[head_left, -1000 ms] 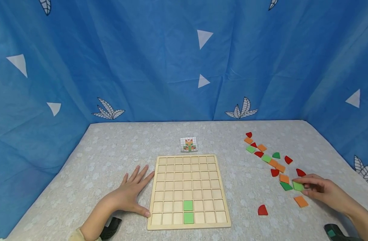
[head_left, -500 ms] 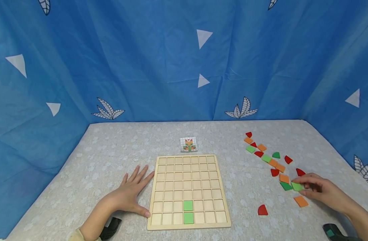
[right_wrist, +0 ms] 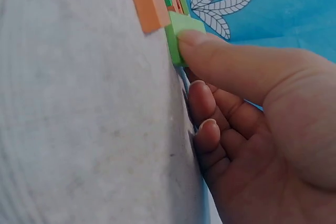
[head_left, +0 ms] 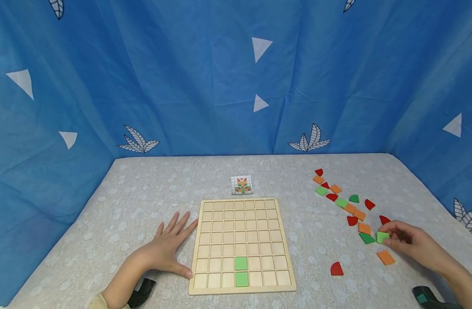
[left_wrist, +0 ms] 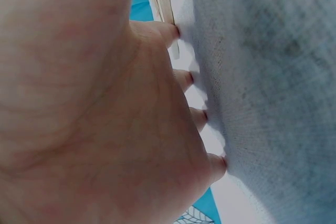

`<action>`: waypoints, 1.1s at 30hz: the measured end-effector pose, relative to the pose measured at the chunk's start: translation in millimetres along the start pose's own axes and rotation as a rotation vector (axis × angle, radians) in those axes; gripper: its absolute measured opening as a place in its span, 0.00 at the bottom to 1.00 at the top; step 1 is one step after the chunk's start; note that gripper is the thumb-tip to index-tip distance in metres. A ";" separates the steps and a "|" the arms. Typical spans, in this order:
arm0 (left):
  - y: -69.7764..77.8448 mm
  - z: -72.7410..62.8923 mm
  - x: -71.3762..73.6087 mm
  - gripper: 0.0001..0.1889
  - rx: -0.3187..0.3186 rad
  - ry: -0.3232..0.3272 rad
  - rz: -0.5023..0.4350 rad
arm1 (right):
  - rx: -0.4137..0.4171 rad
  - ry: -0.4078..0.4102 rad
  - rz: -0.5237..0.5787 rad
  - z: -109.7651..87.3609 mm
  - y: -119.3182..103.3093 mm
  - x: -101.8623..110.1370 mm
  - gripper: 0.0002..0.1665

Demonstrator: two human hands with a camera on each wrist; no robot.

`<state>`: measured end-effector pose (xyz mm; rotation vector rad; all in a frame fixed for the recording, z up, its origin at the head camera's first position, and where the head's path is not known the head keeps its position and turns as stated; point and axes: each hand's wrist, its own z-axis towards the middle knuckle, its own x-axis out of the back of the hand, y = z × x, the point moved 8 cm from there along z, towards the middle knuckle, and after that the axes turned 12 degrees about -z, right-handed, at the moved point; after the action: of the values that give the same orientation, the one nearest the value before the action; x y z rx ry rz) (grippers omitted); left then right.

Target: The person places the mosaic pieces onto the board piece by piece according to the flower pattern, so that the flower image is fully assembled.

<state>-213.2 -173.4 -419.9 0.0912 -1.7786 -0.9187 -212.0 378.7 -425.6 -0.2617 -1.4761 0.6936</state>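
Right hand (head_left: 415, 245): fingers pinch a green square (head_left: 381, 237)
Right wrist view: square's thick side shows
Left hand (head_left: 164, 249): fingers spread apart, thumb touching wooden board (head_left: 241, 249)

Bright colours, tan board (head_left: 218, 237)

Light-green tiles (head_left: 242, 279) on it; right of it I see red, orange, green pieces (head_left: 364, 228); behind it, a multicoloured gridded card (head_left: 241, 185), then white-leafed blue curtain (head_left: 205, 77); beneath, grey floral cloth (head_left: 123, 193).
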 end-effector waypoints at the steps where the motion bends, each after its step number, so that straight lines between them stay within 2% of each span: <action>1: -0.1 0.1 -0.1 0.66 0.002 -0.003 0.002 | -0.021 0.011 -0.016 0.4 1.1 0.7 0.09; 7: 0.7 0.1 -0.2 0.66 0.002 -0.012 -0.004 | -0.169 0.019 -0.075 0.6 7.4 3.9 0.09; 10: 1.0 0.0 -0.5 0.66 0.001 -0.014 -0.008 | -0.214 0.036 -0.083 0.6 7.4 8.2 0.10; 14: 0.2 -0.2 -1.7 0.66 0.006 -0.014 -0.007 | -0.189 0.116 -0.064 4.3 -3.9 16.9 0.10; 19: -2.6 0.1 -4.9 0.66 0.016 -0.011 0.008 | -0.134 0.199 -0.019 11.6 -33.2 24.6 0.09; 22: -4.4 0.2 -6.0 0.67 0.022 -0.007 0.013 | -0.138 0.238 0.044 18.4 -49.4 26.5 0.11; 25: -4.8 0.1 -5.7 0.67 0.018 -0.003 0.009 | -0.128 0.273 0.115 28.0 -55.6 21.6 0.13; 28: -4.2 -0.1 -4.8 0.67 0.015 -0.003 0.006 | -0.120 0.289 0.178 40.6 -47.3 8.1 0.23; 31: -3.3 -0.4 -3.6 0.67 0.016 -0.005 0.006 | -0.107 0.288 0.215 48.7 -75.1 1.3 0.23; 33: -3.4 -0.8 -3.0 0.67 0.024 -0.005 0.008 | -0.107 0.269 0.236 53.5 -102.2 -2.3 0.20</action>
<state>-212.5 -174.8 -424.2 0.0971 -1.7935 -0.8923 -236.3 284.2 -364.0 -0.5961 -1.2365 0.7368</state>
